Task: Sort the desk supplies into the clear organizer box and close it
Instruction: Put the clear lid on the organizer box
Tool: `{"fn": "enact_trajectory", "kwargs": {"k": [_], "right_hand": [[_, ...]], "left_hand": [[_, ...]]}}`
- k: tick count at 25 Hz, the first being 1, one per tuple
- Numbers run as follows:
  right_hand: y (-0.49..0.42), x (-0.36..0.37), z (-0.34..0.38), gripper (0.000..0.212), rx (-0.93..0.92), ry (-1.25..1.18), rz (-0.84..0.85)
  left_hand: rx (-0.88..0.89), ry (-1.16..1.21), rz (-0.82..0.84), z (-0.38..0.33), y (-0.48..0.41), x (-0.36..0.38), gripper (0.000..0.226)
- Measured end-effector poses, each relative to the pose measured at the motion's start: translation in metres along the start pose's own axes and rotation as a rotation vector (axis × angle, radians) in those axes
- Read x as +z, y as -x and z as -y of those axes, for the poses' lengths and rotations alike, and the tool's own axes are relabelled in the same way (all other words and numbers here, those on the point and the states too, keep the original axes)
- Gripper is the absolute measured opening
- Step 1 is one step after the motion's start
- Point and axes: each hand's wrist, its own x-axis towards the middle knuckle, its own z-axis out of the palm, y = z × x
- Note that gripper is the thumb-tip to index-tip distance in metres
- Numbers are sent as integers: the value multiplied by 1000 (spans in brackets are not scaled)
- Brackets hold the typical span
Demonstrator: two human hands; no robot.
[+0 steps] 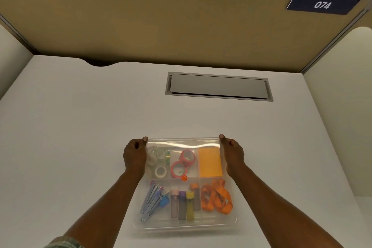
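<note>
gripping the far corners of the clear lid (183, 144), left hand (134, 156) and right hand (233, 154) hold it over the organizer box (184, 224), filled with supplies, on the desk (80, 117).

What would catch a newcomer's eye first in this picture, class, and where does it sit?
First, the clear organizer box near the front of the white desk, bright with an orange notepad, pink tape rolls and an orange lanyard. The left hand and right hand grip its far corners. A blue sign reading 074 hangs upper right.
</note>
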Motion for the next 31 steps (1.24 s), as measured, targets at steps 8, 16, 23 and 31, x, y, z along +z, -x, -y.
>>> {"fn": "enact_trajectory", "kwargs": {"k": [8, 16, 23, 31], "right_hand": [[2, 1, -1, 43, -106, 193, -45], [59, -29, -38, 65, -326, 452, 127], [119, -41, -110, 89, -576, 750, 63], [124, -37, -120, 89, -608, 785, -13]], "left_hand": [[127, -46, -32, -1, 10, -1, 26], [505, -686, 83, 58, 91, -26, 75], [625, -914, 78, 94, 152, -39, 97], [636, -969, 26, 97, 155, -34, 103]]}}
